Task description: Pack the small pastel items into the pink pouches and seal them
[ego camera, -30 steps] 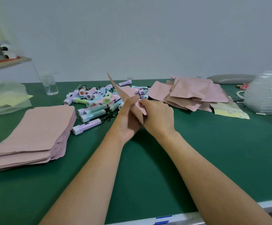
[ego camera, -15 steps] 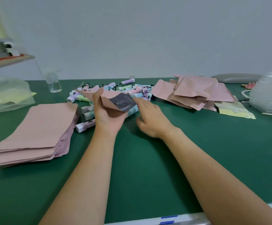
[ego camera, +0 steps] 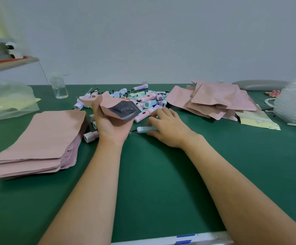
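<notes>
1. An open pink pouch (ego camera: 108,103) is held up by the left hand (ego camera: 112,126) above the green table (ego camera: 152,183), in front of the pile of pastel items (ego camera: 149,100).
2. The pouch's mouth is turned to the right and gapes wide, so that its silver lining is seen.
3. The pouch is pinched from below: the thumb (ego camera: 95,106) is pressed against its near face, while the other fingers are hidden behind it and their lie cannot be told.
4. A pale blue item (ego camera: 143,129) with a white cap is gripped by the right hand (ego camera: 170,128) on the table surface, just right of the left wrist.
5. The right fingers (ego camera: 157,115) are curled over the item's top and the thumb is closed against its near side; the white cap is left sticking out to the left.
6. A stack of flat pink pouches (ego camera: 43,138) is laid at the left of the table.
7. A loose heap of pink pouches (ego camera: 212,99) is piled at the right, beyond the right hand.
8. A clear bottle (ego camera: 59,87) is stood upright at the far left of the pile, and a crumpled clear plastic bag (ego camera: 5,101) is seen at the left edge.
9. A yellow patterned sheet (ego camera: 256,119) is laid beside the heap, near a stack of clear plastic (ego camera: 295,103).
</notes>
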A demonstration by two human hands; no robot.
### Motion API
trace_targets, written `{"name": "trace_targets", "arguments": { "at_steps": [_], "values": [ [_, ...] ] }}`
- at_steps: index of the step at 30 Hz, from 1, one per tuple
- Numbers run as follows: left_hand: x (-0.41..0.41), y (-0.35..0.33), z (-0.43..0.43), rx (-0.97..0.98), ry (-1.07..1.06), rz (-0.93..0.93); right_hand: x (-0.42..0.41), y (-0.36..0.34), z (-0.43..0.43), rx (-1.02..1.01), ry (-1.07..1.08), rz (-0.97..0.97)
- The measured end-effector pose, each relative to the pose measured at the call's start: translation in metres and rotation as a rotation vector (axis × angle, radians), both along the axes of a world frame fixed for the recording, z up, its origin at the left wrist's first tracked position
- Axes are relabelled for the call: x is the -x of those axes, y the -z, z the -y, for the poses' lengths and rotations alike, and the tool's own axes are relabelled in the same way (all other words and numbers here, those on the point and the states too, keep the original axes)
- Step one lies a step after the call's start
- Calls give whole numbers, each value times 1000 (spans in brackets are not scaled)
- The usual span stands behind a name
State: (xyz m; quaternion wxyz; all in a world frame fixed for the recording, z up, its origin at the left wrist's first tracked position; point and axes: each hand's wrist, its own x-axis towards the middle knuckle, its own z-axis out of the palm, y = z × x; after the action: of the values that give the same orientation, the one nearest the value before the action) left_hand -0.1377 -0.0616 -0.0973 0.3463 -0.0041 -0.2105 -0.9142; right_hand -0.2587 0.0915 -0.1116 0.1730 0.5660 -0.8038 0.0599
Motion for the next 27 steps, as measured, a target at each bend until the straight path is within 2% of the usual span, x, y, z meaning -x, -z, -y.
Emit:
{"name": "trace_targets", "arguments": {
  "at_steps": [3, 7, 9, 11, 16, 22, 24, 27],
  "values": [
    [1, 1, -3, 0, 2, -23, -2, -3, -7, 113, -19, 206],
    [6, 0, -13, 3, 27, -15, -3, -9, -23, 339, 46, 625],
    [8, 0, -19, -12, 37, -8, -3, -13, -30, 411, 86, 764],
    [10, 0, -22, -31, 57, -7, -6, -15, -35, 459, 156, 772],
    [13, 2, -30, -52, 105, 3, -15, -20, -36, 587, 350, 553],
    [13, 1, -32, -99, 167, -64, -9, -19, -35, 562, 398, 507],
    [14, 2, -31, -105, 169, -50, -8, -19, -35, 580, 358, 586],
    [14, 2, -31, -104, 184, -54, -5, -19, -35, 546, 208, 804]
  ]
}}
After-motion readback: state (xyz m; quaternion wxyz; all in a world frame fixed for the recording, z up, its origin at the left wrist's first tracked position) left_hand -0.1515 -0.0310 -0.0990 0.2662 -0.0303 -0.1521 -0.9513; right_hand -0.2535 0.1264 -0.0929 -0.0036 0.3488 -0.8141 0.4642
